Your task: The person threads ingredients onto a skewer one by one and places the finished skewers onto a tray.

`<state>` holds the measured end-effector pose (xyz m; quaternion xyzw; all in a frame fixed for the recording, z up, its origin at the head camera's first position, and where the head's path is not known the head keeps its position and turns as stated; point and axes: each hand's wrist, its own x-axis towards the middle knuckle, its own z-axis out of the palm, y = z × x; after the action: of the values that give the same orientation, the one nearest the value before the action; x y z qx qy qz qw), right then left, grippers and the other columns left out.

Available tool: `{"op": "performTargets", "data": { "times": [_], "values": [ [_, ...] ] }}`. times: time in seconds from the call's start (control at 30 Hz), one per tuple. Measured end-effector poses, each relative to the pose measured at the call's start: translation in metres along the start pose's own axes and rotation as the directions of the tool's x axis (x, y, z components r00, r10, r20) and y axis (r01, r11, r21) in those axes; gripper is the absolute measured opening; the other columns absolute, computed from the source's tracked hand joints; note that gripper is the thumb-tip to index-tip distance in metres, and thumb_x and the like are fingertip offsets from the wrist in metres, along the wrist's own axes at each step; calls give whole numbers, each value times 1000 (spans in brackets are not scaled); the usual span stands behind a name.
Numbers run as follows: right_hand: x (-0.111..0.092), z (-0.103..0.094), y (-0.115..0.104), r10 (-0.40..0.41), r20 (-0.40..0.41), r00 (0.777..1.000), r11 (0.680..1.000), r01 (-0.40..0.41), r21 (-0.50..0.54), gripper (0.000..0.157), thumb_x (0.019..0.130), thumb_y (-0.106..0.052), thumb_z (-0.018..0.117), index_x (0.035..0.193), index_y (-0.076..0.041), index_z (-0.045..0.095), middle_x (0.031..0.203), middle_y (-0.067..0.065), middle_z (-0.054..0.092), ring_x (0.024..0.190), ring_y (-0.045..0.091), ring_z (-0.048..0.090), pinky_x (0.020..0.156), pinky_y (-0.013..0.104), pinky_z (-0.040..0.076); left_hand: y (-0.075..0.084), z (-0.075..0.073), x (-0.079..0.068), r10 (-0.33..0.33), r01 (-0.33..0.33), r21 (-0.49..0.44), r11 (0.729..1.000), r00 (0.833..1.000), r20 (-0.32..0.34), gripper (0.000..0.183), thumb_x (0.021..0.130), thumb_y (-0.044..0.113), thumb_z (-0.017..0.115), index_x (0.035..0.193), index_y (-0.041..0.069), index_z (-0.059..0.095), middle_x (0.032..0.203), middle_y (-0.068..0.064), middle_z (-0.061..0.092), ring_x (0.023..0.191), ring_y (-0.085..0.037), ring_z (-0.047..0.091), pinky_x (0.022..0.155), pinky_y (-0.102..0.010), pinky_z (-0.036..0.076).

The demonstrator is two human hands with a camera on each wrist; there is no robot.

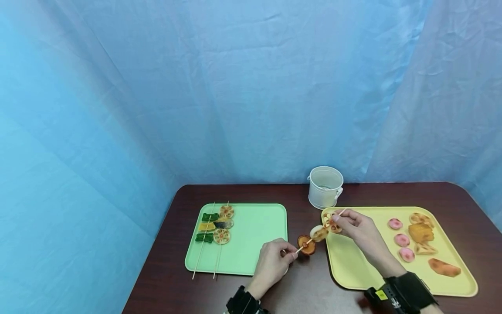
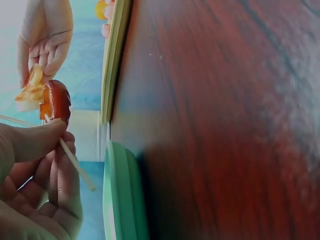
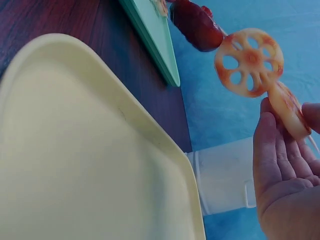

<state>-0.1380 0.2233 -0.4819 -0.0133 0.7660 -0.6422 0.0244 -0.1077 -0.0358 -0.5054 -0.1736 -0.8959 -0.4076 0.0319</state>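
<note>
Between the two hands runs a thin wooden skewer [image 2: 75, 162], held over the table between the trays. My left hand [image 1: 272, 264] pinches its near end between thumb and fingers. Threaded on it are a brown mushroom [image 1: 306, 245], closest to the left hand, then a pale lotus root slice [image 3: 251, 58] with round holes. Farther up, a second lotus root slice [image 3: 288, 112] sits near the far end. My right hand [image 1: 362, 235] grips this second slice between thumb and fingers, and the stick's tip shows past it.
Two loaded skewers [image 1: 217, 257] lie on the green tray [image 1: 259, 222] at left. On the yellow tray [image 1: 364, 279] at right are pink round slices [image 1: 401, 240], lotus slices, a golden piece [image 1: 421, 233] and an orange-brown piece [image 1: 444, 267]. A white bucket [image 1: 324, 187] stands behind.
</note>
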Motion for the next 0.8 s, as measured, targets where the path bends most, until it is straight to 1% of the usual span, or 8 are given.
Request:
{"op": "performTargets", "data": {
  "times": [0.13,0.23,0.4,0.53,0.67,0.8],
  "values": [
    [1,-4,-1,33,30,999,999,-33,18,54,96,-36,57,123,10,54,109,17,66,91,21,68,79,32,54,-2,-4,-2,2,-2,0,1000,1000,-26,6,83,20,74,82,15,77,74,16,62,62,5,54,58,-16,45],
    [1,-10,-1,31,49,998,999,-32,32,56,98,-36,54,128,11,50,111,22,65,95,24,68,81,33,53,-5,-10,-3,-8,8,1,1000,1000,-29,5,82,19,75,83,15,77,75,16,63,64,4,55,59,-17,45],
    [1,-18,0,30,61,998,999,-31,28,56,99,-39,51,128,9,51,112,24,65,99,27,66,83,35,53,-13,-24,-7,-29,30,26,999,999,-39,5,81,21,75,84,17,77,75,16,63,64,4,55,60,-19,46],
    [-2,-23,1,25,51,998,1000,-25,5,55,100,-39,49,128,7,52,114,25,64,99,24,66,83,33,53,-22,-35,-11,-47,49,38,998,997,-60,4,80,20,76,84,18,76,75,16,63,64,3,56,59,-20,47],
    [-3,-28,2,9,37,999,1000,-9,-2,56,100,-39,47,128,10,51,114,25,65,98,23,67,81,30,53,-31,-47,-15,-74,77,48,996,995,-67,4,81,18,75,85,18,76,75,14,63,63,1,57,59,-22,48],
    [-4,-31,2,4,31,1000,1000,-4,-3,59,100,-40,46,129,12,50,113,25,65,97,22,67,81,30,53,-39,-56,-18,-101,109,89,990,991,-89,4,82,17,75,85,15,75,74,13,62,64,-1,56,59,-23,48]
  ]
}}
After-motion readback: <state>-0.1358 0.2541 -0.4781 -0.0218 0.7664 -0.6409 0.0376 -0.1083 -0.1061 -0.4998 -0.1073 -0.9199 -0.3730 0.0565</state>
